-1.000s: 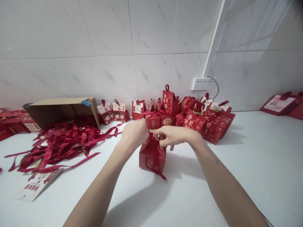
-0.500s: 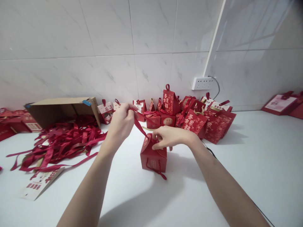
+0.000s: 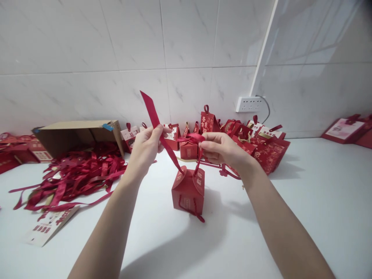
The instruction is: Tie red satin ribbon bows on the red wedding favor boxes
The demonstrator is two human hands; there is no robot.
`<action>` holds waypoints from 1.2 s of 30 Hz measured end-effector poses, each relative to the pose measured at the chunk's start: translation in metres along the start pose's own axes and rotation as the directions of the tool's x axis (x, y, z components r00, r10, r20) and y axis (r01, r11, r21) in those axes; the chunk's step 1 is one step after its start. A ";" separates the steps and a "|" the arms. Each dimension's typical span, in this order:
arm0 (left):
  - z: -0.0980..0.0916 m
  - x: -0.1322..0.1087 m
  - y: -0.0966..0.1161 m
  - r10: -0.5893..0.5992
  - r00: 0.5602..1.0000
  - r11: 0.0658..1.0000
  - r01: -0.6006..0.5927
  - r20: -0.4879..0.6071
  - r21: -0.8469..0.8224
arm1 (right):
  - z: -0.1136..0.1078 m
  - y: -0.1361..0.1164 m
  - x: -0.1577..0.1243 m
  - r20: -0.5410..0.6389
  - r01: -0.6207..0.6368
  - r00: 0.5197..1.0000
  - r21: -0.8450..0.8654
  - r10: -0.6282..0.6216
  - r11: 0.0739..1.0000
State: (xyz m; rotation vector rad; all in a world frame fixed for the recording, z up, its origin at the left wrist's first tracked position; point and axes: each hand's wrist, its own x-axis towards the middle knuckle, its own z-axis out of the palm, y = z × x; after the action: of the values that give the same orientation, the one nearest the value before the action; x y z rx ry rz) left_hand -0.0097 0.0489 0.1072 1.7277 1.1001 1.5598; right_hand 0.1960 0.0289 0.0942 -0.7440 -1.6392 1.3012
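A small red gift box (image 3: pixel 188 193) stands upright on the white table, its curved top flaps folded inward and a twisted cord handle hanging on its front. A red ribbon (image 3: pixel 171 153) runs up from the top of the box on two sides. My left hand (image 3: pixel 148 149) pinches one length, whose cut end sticks up past the fingers. My right hand (image 3: pixel 222 151) is closed on the other length, to the upper right of the box. Behind my right hand, a red strap with a flower-shaped piece (image 3: pixel 223 170) lies on the table, partly hidden.
At left, a heap of red ribbons (image 3: pixel 84 174) spills from a cardboard box (image 3: pixel 77 124); a printed card (image 3: pixel 52 226) lies in front. Several red gift boxes (image 3: pixel 267 151) line the wall, beneath a power strip (image 3: pixel 250 104). More red boxes (image 3: pixel 343 128) sit far right.
My right hand has risen off the box top and now draws a ribbon length up and right. The left hand's ribbon end now points upward. The box has stayed in place.
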 end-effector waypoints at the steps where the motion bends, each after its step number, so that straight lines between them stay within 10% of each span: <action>1: -0.001 0.001 -0.001 0.024 1.000 0.996 -0.023 -0.008 0.086 | -0.002 -0.002 -0.002 -0.040 0.025 0.999 0.023 -0.024 0.999; 5: -0.002 0.001 -0.005 0.125 0.992 0.798 -0.107 0.011 0.593 | -0.010 -0.010 -0.008 -0.145 0.153 0.979 0.053 -0.144 0.987; 9: -0.002 -0.002 -0.010 -0.056 0.974 0.641 -0.132 0.218 0.756 | -0.016 -0.015 -0.012 -0.186 0.287 0.943 0.026 -0.278 0.958; 18: 0.000 -0.006 -0.014 -0.357 0.686 0.611 -0.341 0.634 0.714 | -0.029 -0.013 -0.009 -0.378 0.515 0.781 -0.062 -0.497 0.855; 26: -0.002 -0.004 -0.022 -0.192 0.827 0.635 -0.305 0.528 0.710 | -0.033 -0.028 -0.020 -0.541 0.382 0.675 -0.326 -0.502 0.865; 36: 0.002 -0.003 -0.009 0.016 0.942 0.916 -0.148 0.334 0.374 | -0.015 -0.021 -0.008 -0.671 0.210 0.497 -0.522 -0.550 0.827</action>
State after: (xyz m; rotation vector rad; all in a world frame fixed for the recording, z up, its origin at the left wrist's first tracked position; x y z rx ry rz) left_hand -0.0092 0.0508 0.0980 2.2311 1.2396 1.0847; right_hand 0.2146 0.0232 0.1130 -0.9330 -1.1576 0.1827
